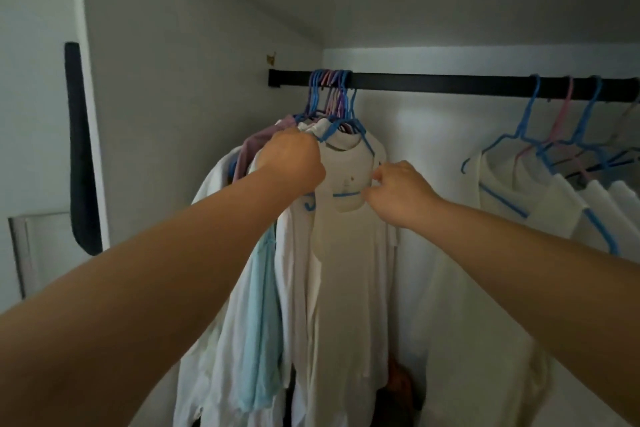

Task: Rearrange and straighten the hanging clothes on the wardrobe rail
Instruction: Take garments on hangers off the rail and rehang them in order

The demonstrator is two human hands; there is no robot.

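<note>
A black wardrobe rail (433,83) runs across the back of the closet. At its left end several blue, pink and purple hangers (332,97) are bunched together with white, mauve and pale blue garments. The frontmost is a cream shirt (349,253) on a blue hanger (360,135). My left hand (294,159) grips this shirt's left shoulder at the collar. My right hand (398,194) pinches its right shoulder by the hanger's lower bar. A second group of white shirts (540,204) hangs on blue and pink hangers at the right end.
A bare stretch of rail separates the two groups. The white side wall (194,80) stands close on the left, with a dark cloth (81,156) hanging on its outer edge. A sloped ceiling sits above. Dark and orange items (398,381) lie on the closet floor.
</note>
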